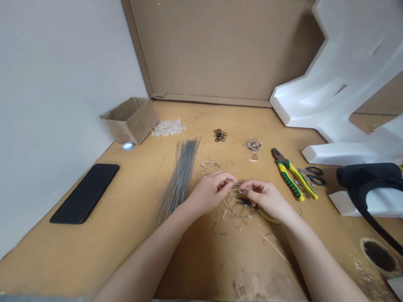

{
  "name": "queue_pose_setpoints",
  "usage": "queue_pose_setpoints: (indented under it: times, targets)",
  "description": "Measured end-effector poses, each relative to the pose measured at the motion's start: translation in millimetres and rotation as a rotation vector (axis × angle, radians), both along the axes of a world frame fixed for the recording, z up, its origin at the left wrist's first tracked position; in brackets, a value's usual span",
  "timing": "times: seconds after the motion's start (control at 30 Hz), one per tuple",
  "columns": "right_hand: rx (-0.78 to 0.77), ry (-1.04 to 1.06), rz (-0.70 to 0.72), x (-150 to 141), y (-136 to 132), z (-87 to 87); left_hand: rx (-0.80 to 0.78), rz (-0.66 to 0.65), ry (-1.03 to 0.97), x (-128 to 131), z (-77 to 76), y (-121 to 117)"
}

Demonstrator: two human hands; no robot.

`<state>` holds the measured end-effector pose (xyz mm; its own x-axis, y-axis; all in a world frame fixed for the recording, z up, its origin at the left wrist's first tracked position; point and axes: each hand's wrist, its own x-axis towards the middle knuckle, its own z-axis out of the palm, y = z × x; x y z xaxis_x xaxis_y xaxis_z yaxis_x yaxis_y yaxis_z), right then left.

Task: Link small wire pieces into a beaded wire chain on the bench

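Note:
My left hand [213, 189] and my right hand [263, 195] meet over the middle of the table, fingers closed. Between their fingertips is a small piece of bent silvery wire [238, 185], gripped from both sides. Just below lie a tangle of bent wire pieces [237, 210] and needle-nose pliers [269, 216], partly hidden by my right hand. Left of my left hand lies a thick bundle of straight grey wires [181, 179]. Beyond the hands are several wire loops [210, 166].
Combination pliers [293, 175] with green-yellow handles and scissors [314, 175] lie at right. Farther back are black rings [220, 135], a wire ball [254, 143], clear beads [169, 127] and a cardboard box [130, 120]. A black phone [85, 194] lies left; white foam [347, 151] stands right.

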<state>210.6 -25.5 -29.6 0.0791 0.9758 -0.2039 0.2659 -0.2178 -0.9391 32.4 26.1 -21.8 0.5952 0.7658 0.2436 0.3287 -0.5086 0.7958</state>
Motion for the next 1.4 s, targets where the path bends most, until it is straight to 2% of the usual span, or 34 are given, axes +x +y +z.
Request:
queue_pose_setpoints:
  times: [0.27, 0.53, 0.83, 1.03, 1.23, 1.4]
  targets:
    - [-0.043, 0.086, 0.042, 2, 0, 1.7, -0.042, -0.02, -0.025, -1, 5.6, -2]
    - [-0.083, 0.17, 0.085, 3, 0, 3.3, -0.115, 0.006, -0.12, 0, 2.9, -2]
    - [-0.111, 0.24, 0.096, 1, 0, 5.1, -0.08, -0.006, -0.115, 0, 14.4, -6]
    - [-0.099, 0.292, 0.081, 3, -1, 3.8, -0.035, 0.018, -0.122, -2, 15.4, -4]
    - [-0.108, 0.25, 0.102, 4, 0, 5.6, 0.068, -0.058, -0.073, -3, 16.6, -4]
    - [-0.111, 0.225, 0.126, 4, -2, 6.6, 0.033, -0.052, -0.072, -3, 13.2, -5]
